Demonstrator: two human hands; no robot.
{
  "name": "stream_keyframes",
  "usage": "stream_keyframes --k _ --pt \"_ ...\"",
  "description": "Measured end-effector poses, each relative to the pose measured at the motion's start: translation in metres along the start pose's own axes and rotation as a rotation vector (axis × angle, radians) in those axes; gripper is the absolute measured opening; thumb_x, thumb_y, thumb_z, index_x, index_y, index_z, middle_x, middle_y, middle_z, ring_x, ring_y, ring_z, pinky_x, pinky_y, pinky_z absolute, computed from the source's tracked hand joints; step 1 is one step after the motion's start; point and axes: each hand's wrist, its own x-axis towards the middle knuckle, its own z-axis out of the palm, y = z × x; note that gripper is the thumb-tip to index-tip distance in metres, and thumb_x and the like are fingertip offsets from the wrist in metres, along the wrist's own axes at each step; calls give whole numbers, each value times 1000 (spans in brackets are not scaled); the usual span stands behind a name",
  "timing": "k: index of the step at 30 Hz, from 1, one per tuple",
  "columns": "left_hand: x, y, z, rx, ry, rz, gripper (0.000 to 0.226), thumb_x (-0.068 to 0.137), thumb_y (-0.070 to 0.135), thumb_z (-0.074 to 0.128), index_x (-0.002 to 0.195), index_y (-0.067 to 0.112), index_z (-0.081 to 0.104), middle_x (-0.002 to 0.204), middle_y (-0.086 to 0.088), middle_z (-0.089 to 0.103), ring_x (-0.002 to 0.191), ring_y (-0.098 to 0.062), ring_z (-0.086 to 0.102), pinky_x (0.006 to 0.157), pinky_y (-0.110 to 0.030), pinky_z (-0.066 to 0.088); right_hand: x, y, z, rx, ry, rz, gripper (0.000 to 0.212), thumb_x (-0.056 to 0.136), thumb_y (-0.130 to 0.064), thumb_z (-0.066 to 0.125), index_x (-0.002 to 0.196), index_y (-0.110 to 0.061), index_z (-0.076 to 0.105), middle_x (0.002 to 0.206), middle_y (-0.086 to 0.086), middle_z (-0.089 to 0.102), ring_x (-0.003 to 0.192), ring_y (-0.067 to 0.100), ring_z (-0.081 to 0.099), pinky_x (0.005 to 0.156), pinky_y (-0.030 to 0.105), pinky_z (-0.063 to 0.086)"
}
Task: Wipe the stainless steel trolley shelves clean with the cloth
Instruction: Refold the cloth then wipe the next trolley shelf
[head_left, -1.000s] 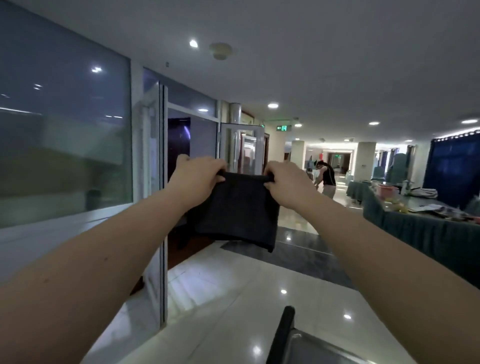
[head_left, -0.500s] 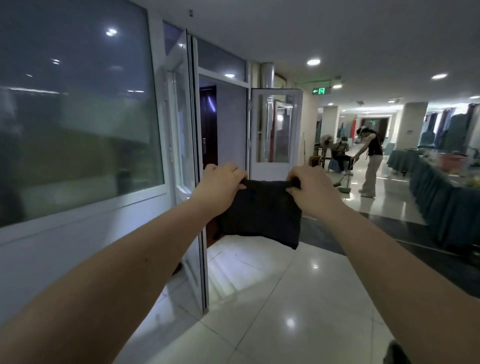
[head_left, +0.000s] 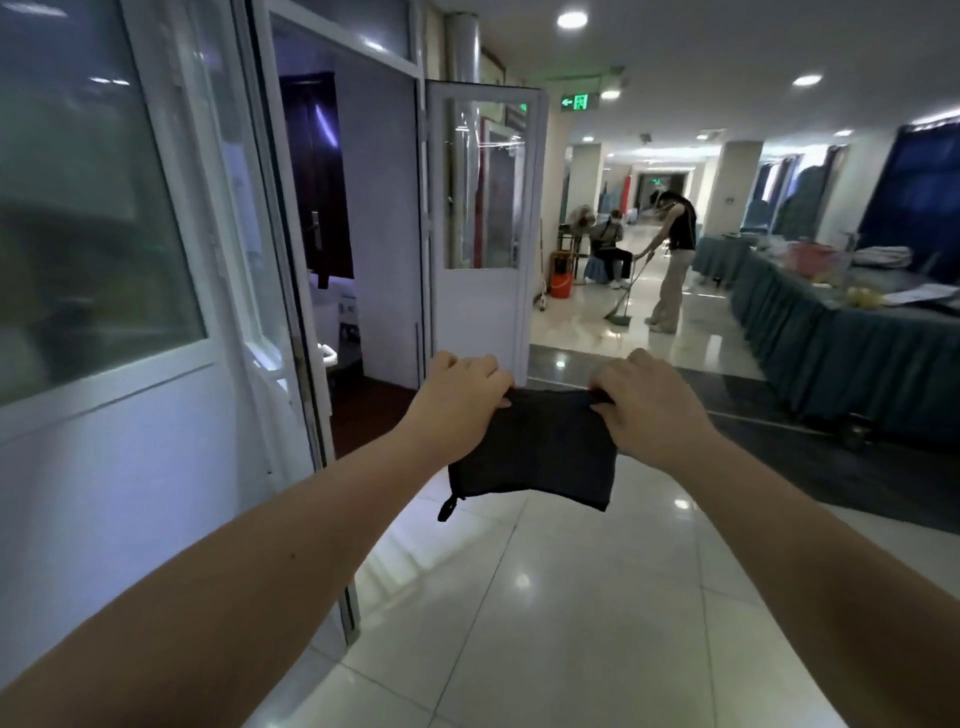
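Both arms are stretched out in front, and the dark cloth (head_left: 540, 452) hangs between them in the air above the glossy floor tiles (head_left: 519, 623), touching nothing else. The left hand (head_left: 457, 400) pinches its upper left corner with curled fingers, and the right hand (head_left: 649, 405) grips the upper right corner the same way, so the top edge is pulled taut. That hold matches a second ago. What has changed is how the cloth hangs: it now looks wider than it is tall, and a small loop (head_left: 447, 509) dangles at its lower left corner.

The surroundings have shifted more. A second ago the trolley's dark handle and a strip of steel showed at the near edge. Half a second ago only a sliver was left at the near right, and now it has passed out of view. The glazed partition (head_left: 93, 234) fills the left, and the open white door (head_left: 480, 234) stands just beyond the hands. At the far end of the hall, under the green exit sign (head_left: 579, 101), a standing person (head_left: 675, 260) who was a small figure a second ago is now plainly bent over a broom (head_left: 618, 317), near a seated person (head_left: 610, 249). The skirted tables (head_left: 841, 353) run along the right.
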Motion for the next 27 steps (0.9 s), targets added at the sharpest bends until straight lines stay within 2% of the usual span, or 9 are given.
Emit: stream_keyframes --k 5,10,13,16,21,24,27 --pt "93 -7 89 -152 4 119 27 104 31 40 121 22 58 117 1 58 107 -21 55 92 -35 29 28 52 54 14 -113 184 16 91 -27 60 106 -20 64 106 0 64 101 22 50 87 35 41" --pt "193 33 154 -343 80 193 20 99 31 51 110 21 64 108 1 62 101 -23 59 86 -35 25 27 122 86 -7 -145 424 15 92 -23 60 104 -17 66 107 1 66 102 23 50 89 38 44" --pt "257 73 189 -508 71 217 19 97 30 54 110 25 66 108 3 62 103 -20 57 93 -36 25 17 176 101 -33 -125 540 17 94 -24 58 109 -19 65 110 -1 64 104 21 48 88 34 41" --pt "334 112 205 -686 118 204 17 96 29 57 109 29 68 107 6 62 105 -19 55 98 -41 33 21 240 108 -78 -93 592 17 95 -26 57 110 -21 64 109 -1 64 105 20 47 89 34 40" --pt "468 178 223 -714 165 308 14 94 30 60 106 28 68 106 3 63 103 -21 57 88 -38 34 36 356 109 -136 -34 706 15 95 -23 57 107 -18 64 108 2 63 106 24 48 87 35 37" --pt "535 221 234 -741 193 405 15 93 30 60 106 30 68 106 4 64 101 -21 59 94 -43 39 34 422 110 -203 -11 777 14 93 -22 59 105 -18 64 111 4 64 107 26 49 90 38 39" --pt "589 271 244 -752 229 477 17 95 32 58 110 30 67 109 5 63 102 -20 59 91 -41 34 26 482 113 -255 44 879 14 93 -19 60 106 -18 64 113 3 63 106 26 47 90 38 39"
